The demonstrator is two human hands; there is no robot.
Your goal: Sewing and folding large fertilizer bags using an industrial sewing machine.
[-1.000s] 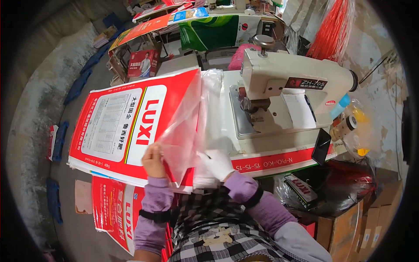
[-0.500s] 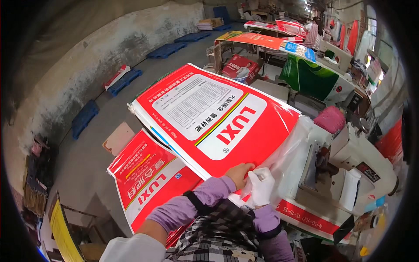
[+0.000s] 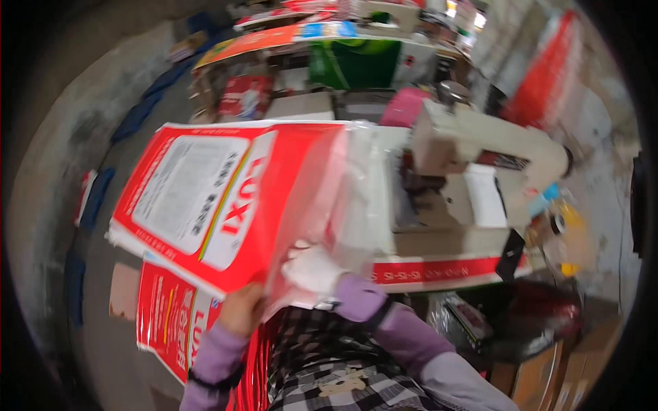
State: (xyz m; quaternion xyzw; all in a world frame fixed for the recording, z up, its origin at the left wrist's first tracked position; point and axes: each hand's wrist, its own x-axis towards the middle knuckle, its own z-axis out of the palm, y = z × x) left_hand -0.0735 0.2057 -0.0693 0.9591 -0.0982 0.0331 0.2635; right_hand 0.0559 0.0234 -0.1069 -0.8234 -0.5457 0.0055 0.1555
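A red and white printed bag point(image 3: 185, 185) lies in front of me on the work table, its clear plastic liner point(image 3: 336, 188) sticking out past the right-hand end. My left hand point(image 3: 243, 308), bare, is closed on the near edge of the bag, close to that end. In a white glove, my right hand point(image 3: 312, 270) is closed with a fold of the liner in its grip. Motion blur hides the exact finger positions. Below and to the left is a second red and white bag point(image 3: 164, 315), partly covered by the upper one.
A cream sewing machine point(image 3: 473, 147) stands on the table to the right. Beyond the bag are a pink bundle point(image 3: 404, 106), a green sheet point(image 3: 355, 63) and a red bucket point(image 3: 243, 96). Cardboard boxes point(image 3: 541, 373) stand at the lower right; blue pallets point(image 3: 154, 89) lie along the left wall.
My view has swung to the right, toward the sewing machine. My hands, earlier close together at the bag's corner, are now farther apart, and the liner is spread more widely.
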